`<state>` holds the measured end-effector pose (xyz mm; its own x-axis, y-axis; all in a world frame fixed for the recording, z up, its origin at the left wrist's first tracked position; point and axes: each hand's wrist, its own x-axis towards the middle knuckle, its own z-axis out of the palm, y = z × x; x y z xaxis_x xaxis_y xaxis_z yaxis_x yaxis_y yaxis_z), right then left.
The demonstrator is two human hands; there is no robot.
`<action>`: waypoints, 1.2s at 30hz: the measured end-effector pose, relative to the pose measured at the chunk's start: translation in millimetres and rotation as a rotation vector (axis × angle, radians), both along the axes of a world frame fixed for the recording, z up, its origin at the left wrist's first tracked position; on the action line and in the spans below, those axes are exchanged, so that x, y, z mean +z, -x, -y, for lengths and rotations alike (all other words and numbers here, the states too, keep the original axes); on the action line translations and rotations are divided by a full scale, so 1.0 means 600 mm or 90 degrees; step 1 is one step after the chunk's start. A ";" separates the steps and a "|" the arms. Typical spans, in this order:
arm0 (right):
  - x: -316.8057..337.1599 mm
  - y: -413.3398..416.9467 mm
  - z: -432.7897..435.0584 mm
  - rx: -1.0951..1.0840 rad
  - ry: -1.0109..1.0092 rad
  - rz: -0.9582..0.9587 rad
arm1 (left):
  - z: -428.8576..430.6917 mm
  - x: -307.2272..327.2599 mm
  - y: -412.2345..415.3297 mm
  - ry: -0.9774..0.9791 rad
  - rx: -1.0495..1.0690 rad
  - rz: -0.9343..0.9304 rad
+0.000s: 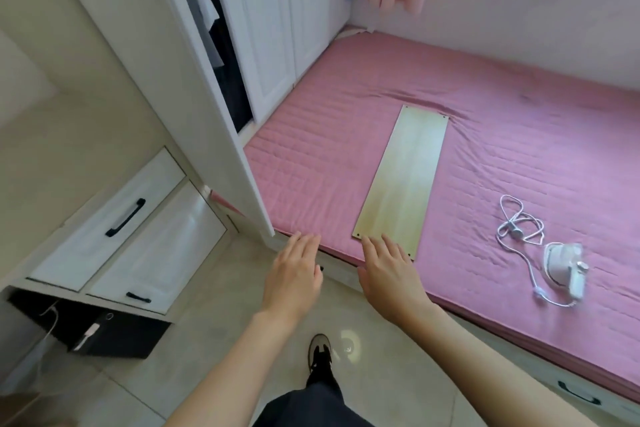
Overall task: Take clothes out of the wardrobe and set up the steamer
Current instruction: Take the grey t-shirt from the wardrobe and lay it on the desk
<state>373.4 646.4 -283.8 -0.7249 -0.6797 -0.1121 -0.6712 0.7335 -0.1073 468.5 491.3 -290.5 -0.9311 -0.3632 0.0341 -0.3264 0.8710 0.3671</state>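
You are hovering left hand (294, 274) and right hand (388, 270) flat, empty; steamer (564, 265), lower right, likely light, rigid, grip its handle (577, 282).

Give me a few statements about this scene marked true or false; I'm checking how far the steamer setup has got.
The white handheld steamer lies on the pink quilted mattress. True.
The left hand holds a garment. False: it is open and empty.
The white wardrobe door stands open. True.
The pale wooden board leans against a wall. False: it lies flat on the mattress.
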 end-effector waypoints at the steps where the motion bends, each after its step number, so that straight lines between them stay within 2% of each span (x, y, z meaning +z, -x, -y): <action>1: 0.003 0.019 0.013 0.003 0.001 -0.003 | 0.013 0.004 0.018 0.006 0.000 -0.003; 13: 0.030 0.224 0.179 0.085 0.036 0.016 | 0.163 0.041 0.216 0.048 0.058 -0.022; 27: 0.119 0.501 0.396 0.300 0.110 -0.027 | 0.334 0.131 0.456 0.063 0.328 -0.131; 36: 0.222 0.625 0.565 0.422 0.162 -0.091 | 0.464 0.225 0.541 0.143 0.475 -0.155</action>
<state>-1.8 307.3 -150.3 -0.1476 -0.9738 0.1728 -0.9864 0.1322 -0.0977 143.9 212.7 -155.6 -0.4036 -0.8452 0.3503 -0.7834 0.5170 0.3448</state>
